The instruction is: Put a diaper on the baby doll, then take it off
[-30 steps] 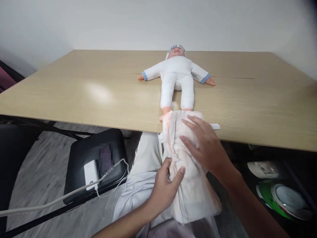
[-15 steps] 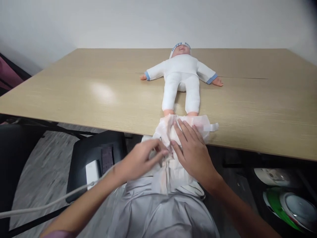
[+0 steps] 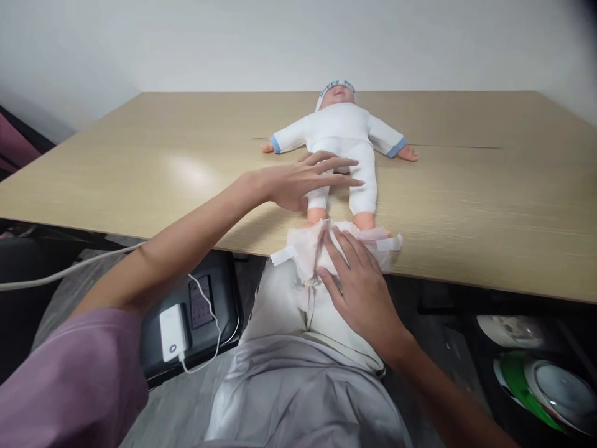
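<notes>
A baby doll (image 3: 342, 127) in a white suit with blue cuffs lies on its back on the wooden table (image 3: 140, 168), head away from me. A white diaper (image 3: 305, 246) lies over the table's near edge, just below the doll's feet. My right hand (image 3: 357, 283) rests flat on the diaper with fingers spread. My left hand (image 3: 305, 177) is stretched out over the doll's legs, fingers extended and open, holding nothing.
A black chair seat (image 3: 219, 292) at lower left carries a white power bank (image 3: 172, 323) with a cable and a phone (image 3: 200, 302). Round green and white items (image 3: 536, 373) lie on the floor at lower right. A white wall runs behind the table.
My left hand left the diaper and reached forward over the doll's legs. The diaper slid further onto the table edge under my right hand.
</notes>
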Motion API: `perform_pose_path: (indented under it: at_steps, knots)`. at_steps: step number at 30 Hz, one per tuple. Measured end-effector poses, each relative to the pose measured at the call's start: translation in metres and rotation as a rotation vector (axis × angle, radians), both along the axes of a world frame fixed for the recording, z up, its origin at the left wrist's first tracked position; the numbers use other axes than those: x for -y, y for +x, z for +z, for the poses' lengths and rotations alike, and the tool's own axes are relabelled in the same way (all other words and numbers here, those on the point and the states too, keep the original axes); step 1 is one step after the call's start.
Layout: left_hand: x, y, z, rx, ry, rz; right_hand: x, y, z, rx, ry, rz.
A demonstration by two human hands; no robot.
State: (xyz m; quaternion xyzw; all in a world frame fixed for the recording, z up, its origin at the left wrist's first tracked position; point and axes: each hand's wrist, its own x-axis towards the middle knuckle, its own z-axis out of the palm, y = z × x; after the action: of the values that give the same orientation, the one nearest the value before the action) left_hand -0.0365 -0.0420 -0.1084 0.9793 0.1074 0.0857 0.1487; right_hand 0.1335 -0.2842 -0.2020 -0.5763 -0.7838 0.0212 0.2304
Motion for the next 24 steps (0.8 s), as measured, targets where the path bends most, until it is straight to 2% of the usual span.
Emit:
perform_pose_path:
  at_steps: [5, 9, 13, 20, 22, 24]
  knots:
    - [0.009, 0.026, -0.002, -0.199, 0.110, -0.065, 0.000, 0.002, 0.000, -0.015, -0.004, 0.013]
    - [0.018, 0.037, -0.003, -0.228, 0.142, -0.132, 0.001, 0.005, -0.001, -0.029, 0.008, 0.038]
    - [0.010, 0.038, -0.002, -0.161, 0.103, -0.142, 0.002, 0.009, -0.003, -0.041, 0.026, 0.061]
    - [-0.008, 0.041, -0.022, 0.067, 0.138, -0.165, 0.001, 0.010, 0.003, -0.016, 0.009, 0.067]
    - [-0.009, 0.043, -0.021, 0.079, 0.126, -0.192, -0.002, 0.008, 0.007, -0.008, -0.009, 0.060]
    - [-0.010, 0.044, -0.012, 0.106, 0.080, -0.193, -0.006, 0.008, 0.012, 0.004, -0.031, 0.049]
